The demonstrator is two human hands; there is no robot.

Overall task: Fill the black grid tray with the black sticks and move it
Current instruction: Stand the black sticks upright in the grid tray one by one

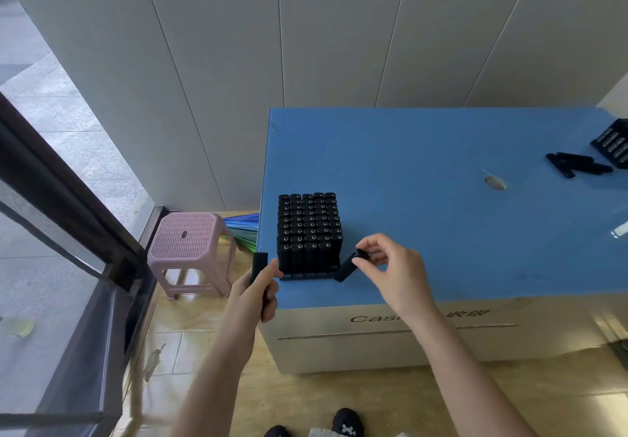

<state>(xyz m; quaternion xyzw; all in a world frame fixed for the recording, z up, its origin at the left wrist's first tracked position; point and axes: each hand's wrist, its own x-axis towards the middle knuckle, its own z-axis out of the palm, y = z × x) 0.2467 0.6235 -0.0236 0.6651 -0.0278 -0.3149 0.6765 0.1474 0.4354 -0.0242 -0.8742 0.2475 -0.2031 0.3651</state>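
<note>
Currently right hand [390,268] fingers pinch a tilted matte black stick [346,268] beside the full grid tray [307,275]; left hand [258,295] grips another stick [258,265] upright.

shop-like room | panelled wall [306,45] | glass front [51,198] | cashier carton [441,334]

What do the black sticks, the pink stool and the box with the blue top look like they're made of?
Black sticks: probably matte plastic, dull and uniformly dark, with small pale dots on their ends. Pink stool: moulded plastic, judging by its woven-pattern seat and one-piece legs. Box: cardboard, tan printed side and seam; its blue top looks smooth, slightly glossy.
</note>
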